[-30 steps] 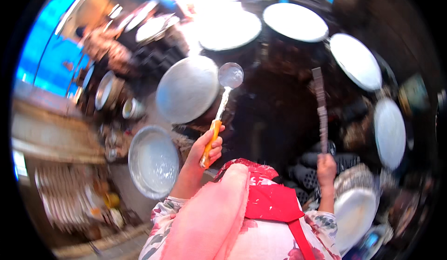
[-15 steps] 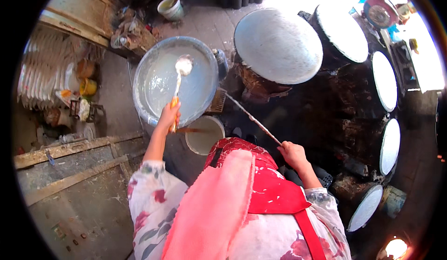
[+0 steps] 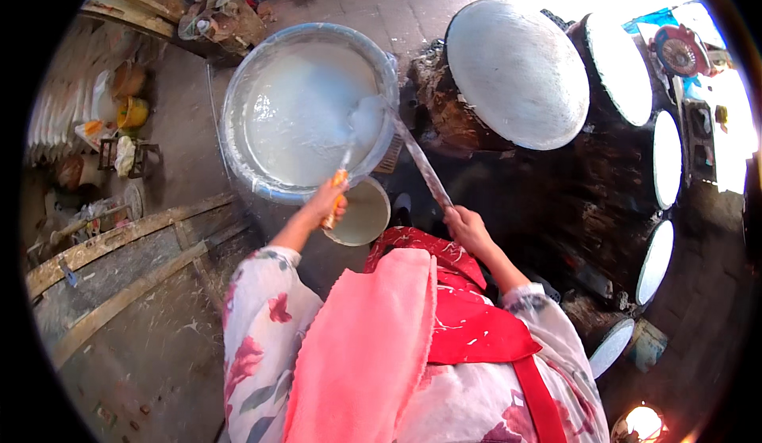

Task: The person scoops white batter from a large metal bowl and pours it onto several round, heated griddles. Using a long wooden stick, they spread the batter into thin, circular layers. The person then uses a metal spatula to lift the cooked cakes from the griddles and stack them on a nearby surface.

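My left hand [image 3: 324,205] is closed around the orange handle of a ladle [image 3: 347,157], whose bowl is blurred over the right side of a wide blue-grey tub [image 3: 230,145]. White liquid [image 3: 298,102] like batter fills the tub's bottom. In my right hand [image 3: 470,230] is a long, thin stick [image 3: 425,165] smeared with white. Its far end reaches the tub's right rim, close beside the ladle's bowl; whether the two touch is unclear. Below the tub, partly behind my left hand, stands a pale bucket [image 3: 386,205] of whitish liquid.
Several large round pale griddle plates [image 3: 516,74] sit on dark, sooty stoves curving down the right side. A red fan [image 3: 681,50] stands at the far right. Wooden-framed panels [image 3: 135,284] lie at lower left, near a yellow pot [image 3: 132,113]. A flame [image 3: 643,423] glows at lower right.
The ladle has swung from the tub's middle to its right side. My right hand has moved up and left, bringing the stick's end up to the rim. The whole view has shifted slightly.
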Motion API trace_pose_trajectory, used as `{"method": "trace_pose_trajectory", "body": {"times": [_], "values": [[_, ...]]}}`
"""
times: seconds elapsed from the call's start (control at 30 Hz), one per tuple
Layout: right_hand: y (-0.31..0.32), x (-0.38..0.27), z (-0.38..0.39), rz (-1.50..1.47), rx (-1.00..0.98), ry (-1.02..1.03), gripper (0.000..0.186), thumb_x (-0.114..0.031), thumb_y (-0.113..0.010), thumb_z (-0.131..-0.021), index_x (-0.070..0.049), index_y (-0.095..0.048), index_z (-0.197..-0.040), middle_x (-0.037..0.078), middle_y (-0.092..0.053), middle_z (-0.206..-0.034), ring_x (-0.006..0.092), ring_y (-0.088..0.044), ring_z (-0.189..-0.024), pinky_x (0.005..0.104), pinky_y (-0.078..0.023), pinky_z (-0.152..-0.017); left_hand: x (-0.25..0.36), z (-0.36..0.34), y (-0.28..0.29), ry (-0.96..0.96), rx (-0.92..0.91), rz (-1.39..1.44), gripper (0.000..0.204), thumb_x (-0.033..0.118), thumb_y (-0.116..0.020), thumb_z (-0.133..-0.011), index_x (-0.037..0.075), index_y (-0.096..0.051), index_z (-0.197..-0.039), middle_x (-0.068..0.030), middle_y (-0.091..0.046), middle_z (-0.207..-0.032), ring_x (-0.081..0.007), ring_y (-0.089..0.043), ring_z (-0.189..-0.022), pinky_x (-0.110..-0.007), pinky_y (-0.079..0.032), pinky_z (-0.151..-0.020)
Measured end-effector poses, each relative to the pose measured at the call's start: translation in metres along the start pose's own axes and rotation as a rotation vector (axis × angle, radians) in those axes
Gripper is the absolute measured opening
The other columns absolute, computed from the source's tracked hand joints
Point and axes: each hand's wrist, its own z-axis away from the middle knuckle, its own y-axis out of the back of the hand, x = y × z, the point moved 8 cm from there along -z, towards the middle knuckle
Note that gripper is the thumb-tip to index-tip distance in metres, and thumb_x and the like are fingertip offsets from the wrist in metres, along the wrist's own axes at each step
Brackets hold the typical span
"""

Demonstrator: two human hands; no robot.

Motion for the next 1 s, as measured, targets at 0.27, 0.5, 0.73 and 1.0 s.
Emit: {"method": "trace_pose_trajectory", "body": {"times": [0.27,0.5,0.73,1.0], "values": [[-0.063,-0.017,-0.032,-0.541,-0.316,-0.15,0.044,-0.047,-0.043,-0.094,-0.005,-0.052,-0.084,0.004,-0.052,-0.063,0.0139,-0.047,-0.045,0.0269,-0.039,-0.04,0.056,0.094,-0.084,-0.213,-0.634,1.034,0.036,0.034,-0.038,-0.099,0.005,-0.044,-0.119,0.0033,-0.034,-0.059,-0.0033,-0.034,-0.041,-0.019,-0.034,-0.039],[-0.026,-0.168,-0.005,-0.507,-0.369,0.325,0.043,-0.043,-0.043,-0.096,-0.004,-0.052,-0.082,0.001,-0.049,-0.056,0.01,-0.045,-0.044,0.0231,-0.038,-0.041,0.151,0.224,-0.083,-0.659,-0.591,0.789,0.044,0.036,-0.03,-0.101,0.004,-0.033,-0.13,0.0025,-0.033,-0.056,-0.0039,-0.033,-0.035,-0.02,-0.035,-0.035],[0.016,-0.232,0.038,0.296,0.116,1.016,0.034,-0.031,-0.047,-0.094,-0.001,-0.053,-0.078,0.02,-0.053,-0.061,0.0368,-0.056,-0.058,0.0436,-0.042,-0.053,0.133,0.173,-0.051,-0.875,-0.675,1.106,0.043,0.037,-0.036,-0.099,0.006,-0.039,-0.129,0.0023,-0.035,-0.058,-0.0049,-0.032,-0.037,-0.021,-0.031,-0.036],[0.089,-0.143,-0.003,-0.213,-0.053,0.485,0.041,-0.038,-0.042,-0.097,-0.003,-0.055,-0.08,0.0,-0.047,-0.054,0.0075,-0.045,-0.045,0.0259,-0.035,-0.041,0.13,0.166,-0.051,-0.721,0.475,0.362,0.03,0.032,-0.048,-0.095,0.008,-0.044,-0.111,0.0009,-0.04,-0.058,-0.0082,-0.038,-0.04,-0.024,-0.035,-0.037]]}}
